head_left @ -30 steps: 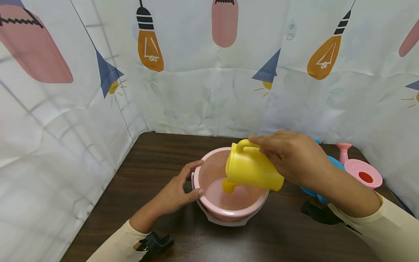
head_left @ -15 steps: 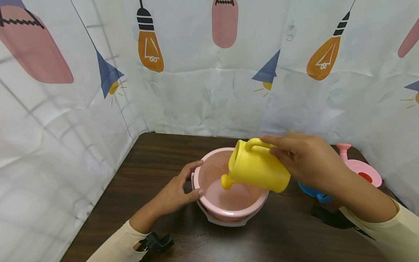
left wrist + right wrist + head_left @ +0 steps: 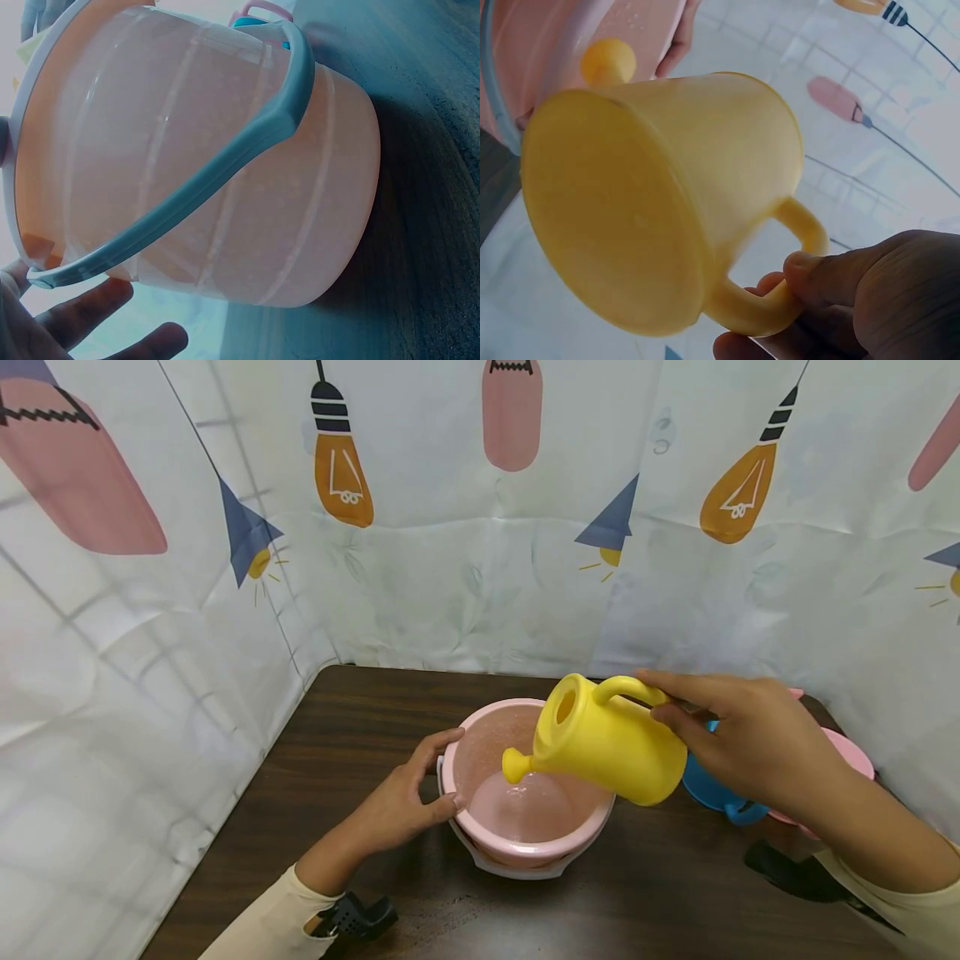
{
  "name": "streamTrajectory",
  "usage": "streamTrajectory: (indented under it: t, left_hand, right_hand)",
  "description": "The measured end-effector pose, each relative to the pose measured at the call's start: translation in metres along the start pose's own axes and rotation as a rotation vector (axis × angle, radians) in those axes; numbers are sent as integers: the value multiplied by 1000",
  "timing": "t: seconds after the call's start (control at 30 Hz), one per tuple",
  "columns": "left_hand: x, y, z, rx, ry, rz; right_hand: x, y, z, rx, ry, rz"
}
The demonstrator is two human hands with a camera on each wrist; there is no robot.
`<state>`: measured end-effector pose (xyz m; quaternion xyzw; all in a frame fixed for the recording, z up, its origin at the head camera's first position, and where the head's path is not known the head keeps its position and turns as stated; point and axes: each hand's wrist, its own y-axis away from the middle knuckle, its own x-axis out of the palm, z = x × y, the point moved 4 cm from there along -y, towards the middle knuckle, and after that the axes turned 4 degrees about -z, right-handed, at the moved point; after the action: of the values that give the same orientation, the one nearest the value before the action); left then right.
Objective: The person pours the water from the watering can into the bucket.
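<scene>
My right hand (image 3: 757, 743) pinches the loop handle of a yellow toy watering can (image 3: 607, 739), thumb and fingers around it in the right wrist view. The can is tilted, its round spout head (image 3: 516, 766) over the bucket opening; no stream of water is visible. Below it stands a pink see-through bucket (image 3: 528, 850), droplets on its inner wall, its pale handle (image 3: 202, 187) hanging down the outside. My left hand (image 3: 401, 806) holds the bucket's left rim, thumb over the edge; other fingers are spread along the outside in the left wrist view.
A blue toy can (image 3: 708, 783) and a pink toy watering can (image 3: 851, 750) stand at the right, partly hidden by my right hand and arm. Small drops dot the dark wooden table (image 3: 375, 718) before the bucket. A printed white curtain (image 3: 465, 593) hangs behind.
My right hand has moved right with the yellow watering can, which has turned so its opening shows and its spout points more left. The left hand and bucket have stayed put.
</scene>
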<state>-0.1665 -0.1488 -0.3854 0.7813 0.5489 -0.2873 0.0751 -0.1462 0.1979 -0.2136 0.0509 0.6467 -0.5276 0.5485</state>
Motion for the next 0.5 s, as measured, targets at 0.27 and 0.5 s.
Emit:
streamTrajectory:
  t: [0.27,0.5]
  left_hand:
    - [0,0,0,-8,-4,-4]
    - [0,0,0,2,-2,-3]
  right_hand:
    - [-6,11,-11,0,-9,-53]
    - [-7,21,-21,54,-53,-61]
